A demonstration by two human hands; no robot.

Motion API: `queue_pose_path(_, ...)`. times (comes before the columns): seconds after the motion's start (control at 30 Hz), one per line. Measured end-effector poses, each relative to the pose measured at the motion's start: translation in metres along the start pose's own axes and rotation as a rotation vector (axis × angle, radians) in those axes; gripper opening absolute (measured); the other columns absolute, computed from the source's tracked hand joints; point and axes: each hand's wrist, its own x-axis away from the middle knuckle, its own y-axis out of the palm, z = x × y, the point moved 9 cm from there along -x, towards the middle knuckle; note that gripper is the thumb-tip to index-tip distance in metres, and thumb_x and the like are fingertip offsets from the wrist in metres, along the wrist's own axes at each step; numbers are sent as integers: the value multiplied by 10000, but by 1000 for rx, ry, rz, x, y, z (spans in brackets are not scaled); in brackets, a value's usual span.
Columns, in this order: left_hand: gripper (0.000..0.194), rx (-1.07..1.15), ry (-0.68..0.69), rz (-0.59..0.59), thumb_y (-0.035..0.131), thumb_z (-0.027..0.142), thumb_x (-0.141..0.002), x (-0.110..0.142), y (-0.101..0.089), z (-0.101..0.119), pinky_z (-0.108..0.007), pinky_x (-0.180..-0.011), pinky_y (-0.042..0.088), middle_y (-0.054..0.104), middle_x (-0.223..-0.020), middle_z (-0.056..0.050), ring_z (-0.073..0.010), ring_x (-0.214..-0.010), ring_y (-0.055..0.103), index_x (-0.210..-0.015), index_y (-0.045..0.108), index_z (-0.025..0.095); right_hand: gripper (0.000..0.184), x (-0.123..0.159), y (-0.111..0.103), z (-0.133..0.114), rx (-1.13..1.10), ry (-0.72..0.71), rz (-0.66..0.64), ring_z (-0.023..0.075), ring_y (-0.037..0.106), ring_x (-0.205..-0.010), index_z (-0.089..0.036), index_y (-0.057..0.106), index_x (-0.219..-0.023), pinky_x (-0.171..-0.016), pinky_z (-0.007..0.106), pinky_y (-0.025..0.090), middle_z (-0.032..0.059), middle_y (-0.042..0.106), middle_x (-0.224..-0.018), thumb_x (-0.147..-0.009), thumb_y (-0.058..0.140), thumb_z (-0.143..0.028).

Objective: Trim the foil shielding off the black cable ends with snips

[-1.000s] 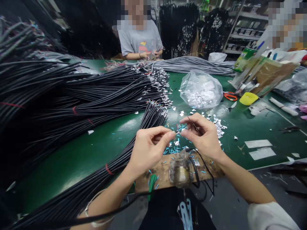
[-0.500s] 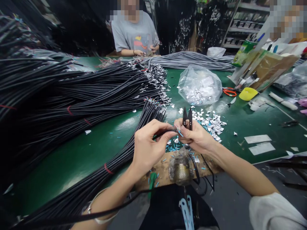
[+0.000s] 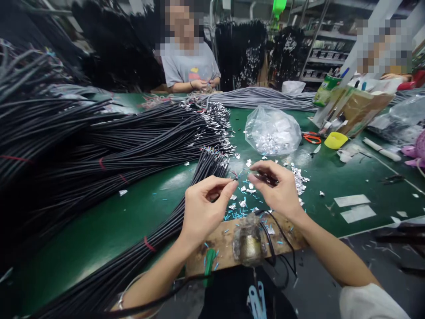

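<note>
The left hand [image 3: 206,210] covers most of the cable [image 3: 236,179] it pinches; the thin wire ends [image 3: 235,173] at its fingertips are too small to count. The curled fingers of the right hand [image 3: 280,189] hide most of the dark tool [image 3: 270,180] within them, its shape unclear. The left edge cuts off the black cable bundles [image 3: 146,133], and the bottom edge crops the pale blue handles [image 3: 255,302]. A pink object [image 3: 419,148] runs out at the right edge. Pixel blocks cover the head of the co-worker [image 3: 186,68] opposite; the shelves [image 3: 327,61] behind are blurred.

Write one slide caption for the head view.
Left fingers pinch a thin black cable with coloured wire ends; the right hand hovers above the green table.
</note>
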Motion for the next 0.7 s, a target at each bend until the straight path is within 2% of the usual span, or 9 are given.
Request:
queue_pose_path(0.07, 117, -8, 9, 75, 673, 273, -734, 1, -7, 1, -184, -454, 430, 631, -622, -5, -87, -514, 546, -721, 691, 158, 305, 5, 7, -6, 21, -26, -31, 148, 592, -800, -218, 590, -1065, -705, 289, 460, 29, 643, -918, -794, 622, -353)
queue_pose_path(0.1, 103, -2, 19, 112, 685, 262, -723, 2, -10, 2, -180, -443, 423, 620, -604, 4, -80, -495, 534, -710, 689, 161, 306, 7, 9, -8, 38, -40, -36, 155, 591, -839, -224, 581, -1099, -733, 302, 458, 37, 642, -950, -819, 592, -346)
queue_pose_path(0.23, 53, 46, 81, 221, 708, 204, -696, 4, -22, 9, -176, -450, 426, 612, -613, 16, -75, -517, 537, -680, 676, 165, 202, 9, 14, -11, 40, -67, -67, 141, 580, -779, -207, 651, -1000, -703, 296, 448, 37, 649, -870, -875, 518, -295)
queue_pose_path(0.4, 71, 36, 198, 253, 724, 132, -668, 5, -26, 20, -180, -459, 413, 595, -609, 30, -72, -546, 529, -662, 662, 167, 216, 10, 24, -12, -91, -45, -128, 110, 536, -642, -197, 689, -963, -597, 256, 423, 17, 625, -730, -887, 502, -274)
queue_pose_path(0.7, 136, -87, 359, 318, 732, 69, -640, 11, -32, 34, -229, -523, 412, 603, -609, 35, -84, -567, 530, -647, 644, 172, 228, 12, 26, -10, -170, -12, -152, 101, 481, -584, -190, 711, -937, -535, 244, 369, 0, 577, -636, -881, 505, -268)
